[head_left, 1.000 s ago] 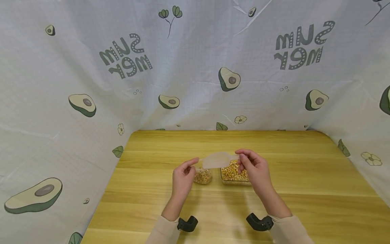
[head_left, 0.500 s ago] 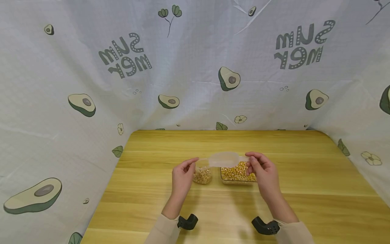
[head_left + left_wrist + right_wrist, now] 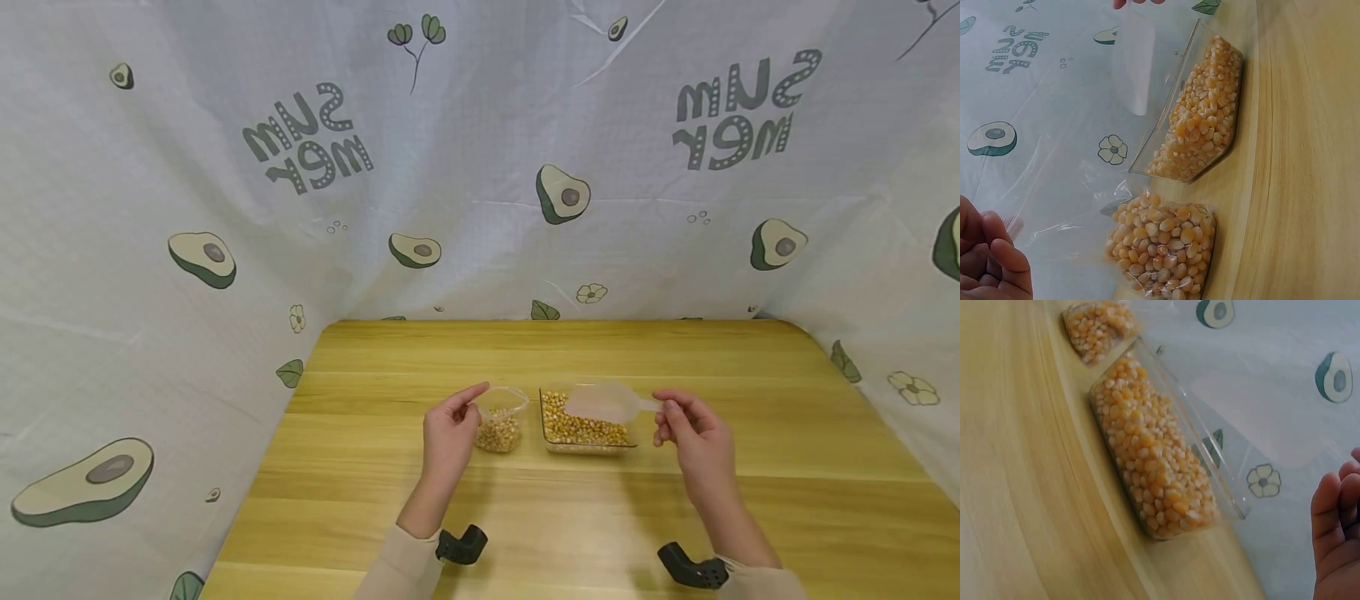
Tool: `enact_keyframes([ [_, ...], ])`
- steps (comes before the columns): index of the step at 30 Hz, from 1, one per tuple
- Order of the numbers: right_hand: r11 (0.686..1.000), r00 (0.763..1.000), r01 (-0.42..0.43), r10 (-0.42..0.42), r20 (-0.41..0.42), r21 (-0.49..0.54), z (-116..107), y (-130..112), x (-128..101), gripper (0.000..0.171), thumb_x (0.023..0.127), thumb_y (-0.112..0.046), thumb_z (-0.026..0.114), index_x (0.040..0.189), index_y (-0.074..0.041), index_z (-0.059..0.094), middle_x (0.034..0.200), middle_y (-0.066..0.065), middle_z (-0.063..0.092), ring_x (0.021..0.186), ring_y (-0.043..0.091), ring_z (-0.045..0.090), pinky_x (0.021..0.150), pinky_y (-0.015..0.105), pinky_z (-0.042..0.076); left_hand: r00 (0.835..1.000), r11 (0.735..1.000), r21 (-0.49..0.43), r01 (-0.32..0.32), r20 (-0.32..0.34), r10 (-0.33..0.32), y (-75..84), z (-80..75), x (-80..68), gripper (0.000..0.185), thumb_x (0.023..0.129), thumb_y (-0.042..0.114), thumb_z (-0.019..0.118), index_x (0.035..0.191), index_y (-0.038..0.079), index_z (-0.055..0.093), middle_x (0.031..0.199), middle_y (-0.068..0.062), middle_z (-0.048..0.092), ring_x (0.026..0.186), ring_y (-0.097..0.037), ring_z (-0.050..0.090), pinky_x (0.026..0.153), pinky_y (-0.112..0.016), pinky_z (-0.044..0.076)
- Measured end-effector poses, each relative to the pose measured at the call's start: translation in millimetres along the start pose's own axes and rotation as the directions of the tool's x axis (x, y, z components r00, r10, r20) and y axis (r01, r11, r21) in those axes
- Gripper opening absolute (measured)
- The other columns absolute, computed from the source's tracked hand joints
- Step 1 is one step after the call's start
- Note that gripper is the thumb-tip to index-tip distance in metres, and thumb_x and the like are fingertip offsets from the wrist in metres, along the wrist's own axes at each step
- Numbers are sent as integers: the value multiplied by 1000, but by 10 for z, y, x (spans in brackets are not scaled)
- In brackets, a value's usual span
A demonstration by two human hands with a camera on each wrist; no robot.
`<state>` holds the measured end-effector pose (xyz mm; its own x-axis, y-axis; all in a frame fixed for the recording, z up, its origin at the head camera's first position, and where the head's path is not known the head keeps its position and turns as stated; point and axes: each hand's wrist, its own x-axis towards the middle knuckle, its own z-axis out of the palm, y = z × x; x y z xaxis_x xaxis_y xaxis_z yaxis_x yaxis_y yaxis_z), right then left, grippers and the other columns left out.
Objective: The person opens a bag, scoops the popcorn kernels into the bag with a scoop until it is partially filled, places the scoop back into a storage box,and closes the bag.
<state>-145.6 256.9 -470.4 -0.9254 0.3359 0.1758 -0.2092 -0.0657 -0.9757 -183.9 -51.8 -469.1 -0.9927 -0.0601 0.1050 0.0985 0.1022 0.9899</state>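
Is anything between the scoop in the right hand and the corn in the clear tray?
Nothing visible. The scoop, pinched by the right hand, hangs right over the open tray of corn.

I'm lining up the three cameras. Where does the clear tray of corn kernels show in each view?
Head: clear tray of corn kernels lies centre, right of the small bag of kernels.
Left wrist: tray upper centre, bag below it.
Right wrist: tray centre, bag top left.
Shared landmark: the bag.
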Motion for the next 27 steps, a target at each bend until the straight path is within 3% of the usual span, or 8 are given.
enact_keyframes([
  [7, 991, 1000, 0, 3, 19, -133, -138, 41, -40, 29, 101, -14, 56, 113, 11, 62, 77, 0, 63, 59, 10, 56, 55, 21, 52, 1000, 1000, -12, -3, 8, 3, 26, 3, 2, 35, 95, 1, 51, 118, 12, 75, 83, -34, 62, 44, -4, 29, 41, -15, 23],
  [11, 964, 1000, 15, -8, 27, -266, -178, 45, -42, 30, 102, -17, 55, 115, 9, 62, 77, -6, 62, 59, 10, 56, 55, 22, 53, 1000, 1000, -7, -4, 9, 4, 41, 4, 9, 35, 94, 1, 51, 118, 12, 75, 83, -35, 62, 43, -5, 28, 41, -15, 23],
  [14, 907, 999, 44, -35, 29, -419, -203, 50, -22, 29, 103, -19, 53, 116, 5, 64, 76, -11, 60, 58, 10, 56, 55, 23, 52, 1000, 1000, -5, -5, 9, 5, 42, -7, 7, 36, 94, 0, 51, 118, 12, 75, 80, -33, 61, 43, -5, 27, 41, -15, 23],
  [17, 830, 996, 88, -80, 38, -550, -230, 36, -4, 27, 104, -19, 51, 117, 0, 66, 75, -15, 58, 57, 10, 56, 53, 22, 50, 1000, 1000, -4, -11, 7, 11, 35, -16, 5, 36, 94, -1, 51, 117, 11, 76, 71, -19, 61, 43, -4, 28, 41, -15, 23],
  [20, 771, 987, 155, -146, 66, -618, -242, 6, 10, 24, 104, -18, 52, 114, -4, 69, 76, -16, 56, 56, 10, 55, 49, 22, 45, 1000, 1000, -3, -23, 0, 23, 23, -19, 6, 36, 93, -2, 51, 116, 10, 76, 67, -3, 59, 43, -4, 29, 41, -15, 24],
  [27, 644, 928, 348, -337, 156, -682, -187, -62, 40, 15, 100, -6, 57, 104, -5, 72, 73, -7, 56, 52, 1, 48, 45, 17, 37, 1000, 1000, -5, -21, -4, 21, -6, -26, 2, 36, 94, -2, 50, 114, 11, 77, 77, -28, 63, 42, -4, 28, 41, -15, 23],
])
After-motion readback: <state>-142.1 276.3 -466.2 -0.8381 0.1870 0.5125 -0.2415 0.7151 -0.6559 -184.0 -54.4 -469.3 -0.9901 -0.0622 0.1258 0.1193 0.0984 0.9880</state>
